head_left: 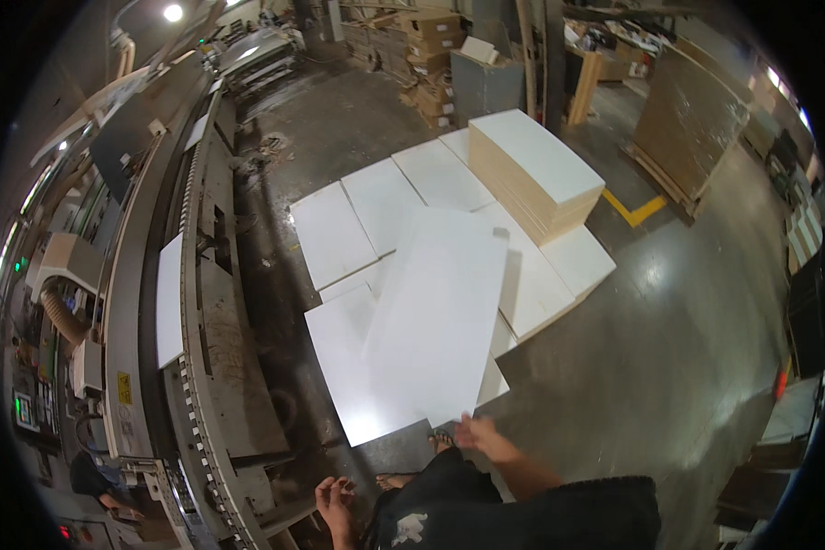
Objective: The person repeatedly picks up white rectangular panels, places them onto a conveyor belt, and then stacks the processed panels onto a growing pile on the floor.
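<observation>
My right hand (479, 431) grips the near corner of a large white panel (440, 312), which hangs tilted over low stacks of white panels (339, 229) on the floor. My left hand (335, 500) is down by my hip with its fingers apart, holding nothing, close to the machine's near end. My sandalled feet (438, 442) stand at the edge of the nearest stack.
A long conveyor machine (206, 302) runs along the left, carrying a white panel (170, 302). A taller stack of panels (536, 170) stands behind the low ones. Brown boards on a pallet (687, 119), cardboard boxes (431, 55) and a yellow floor mark (634, 209) lie further back.
</observation>
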Tool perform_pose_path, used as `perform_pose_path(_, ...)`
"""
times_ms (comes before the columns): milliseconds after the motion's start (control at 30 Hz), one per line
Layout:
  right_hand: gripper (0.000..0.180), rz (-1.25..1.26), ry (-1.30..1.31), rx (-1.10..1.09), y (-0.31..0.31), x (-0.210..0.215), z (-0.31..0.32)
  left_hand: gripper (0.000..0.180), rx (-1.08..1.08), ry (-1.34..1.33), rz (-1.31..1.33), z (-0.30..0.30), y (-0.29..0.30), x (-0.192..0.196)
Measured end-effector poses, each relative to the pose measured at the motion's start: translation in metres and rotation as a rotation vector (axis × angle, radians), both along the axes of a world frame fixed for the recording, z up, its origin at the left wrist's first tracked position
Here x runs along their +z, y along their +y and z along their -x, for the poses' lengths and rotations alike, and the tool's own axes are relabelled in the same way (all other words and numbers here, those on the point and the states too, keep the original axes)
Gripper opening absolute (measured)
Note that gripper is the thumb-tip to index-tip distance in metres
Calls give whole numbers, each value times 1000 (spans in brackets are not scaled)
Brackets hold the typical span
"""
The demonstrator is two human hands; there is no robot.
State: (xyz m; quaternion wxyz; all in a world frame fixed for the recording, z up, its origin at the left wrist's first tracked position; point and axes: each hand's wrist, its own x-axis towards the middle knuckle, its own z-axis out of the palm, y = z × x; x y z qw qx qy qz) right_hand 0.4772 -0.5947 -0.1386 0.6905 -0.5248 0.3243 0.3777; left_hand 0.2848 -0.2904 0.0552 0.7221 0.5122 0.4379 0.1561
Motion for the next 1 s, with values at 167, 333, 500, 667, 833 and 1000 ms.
perform_pose_path(167, 62, 13, -12, 477, -10, 13, 63, 34, -205, 167, 557, -30, -9, -69)
perform_pose_path(333, 64, -132, 49, 867, 1, 18, 76, 44, -285, 318, 536, -76, -53, -148)
perform_pose_path(500, 76, -93, 36, 819, 22, 139, 59, 48, -157, 407, 213, -62, -48, -140)
perform_pose_path(667, 82, 174, -13, 262, 23, 53, 25, 48, 167, 493, -214, 9, 15, -138)
perform_pose_path(833, 68, -532, -7, 61, 74, 19, 18, 39, 465, 654, -451, 92, 53, -20)
perform_pose_path(1000, 49, -393, 355, 264, 170, 37, 80, 35, 730, 737, -438, 246, 72, 0)
